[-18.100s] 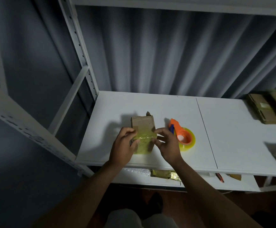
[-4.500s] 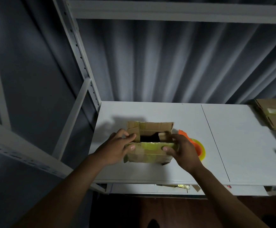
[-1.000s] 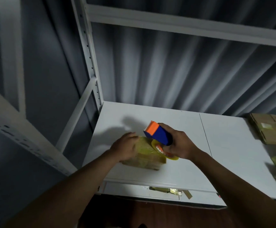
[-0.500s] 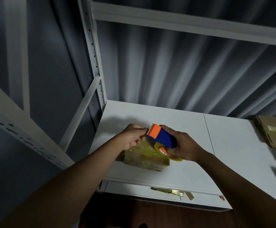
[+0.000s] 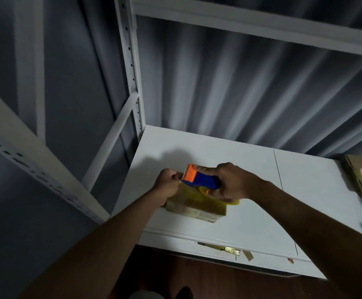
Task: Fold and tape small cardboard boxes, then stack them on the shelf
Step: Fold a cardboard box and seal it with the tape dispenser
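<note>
A: Roughly, where did things stand?

B: Cardboard box (image 5: 194, 207) lay on the white shelf (image 5: 305, 190), near its left front edge, top glossy with yellow tape. Right hand (image 5: 232, 183) curled round the tape dispenser (image 5: 201, 179); left hand (image 5: 168, 186) pinched the tape end at the blade.

A: Risks?

B: Likely the strip would tear crooked or stick to the left fingers (image 5: 177, 176); nothing pinned the box, so a hard pull could drag it.

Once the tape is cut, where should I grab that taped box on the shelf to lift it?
Take the taped box by its two short ends, coming down from above with a hand at each. It lies flat on the shelf, long side toward the camera; the tape dispenser sits over its top, so clear that first.
</note>
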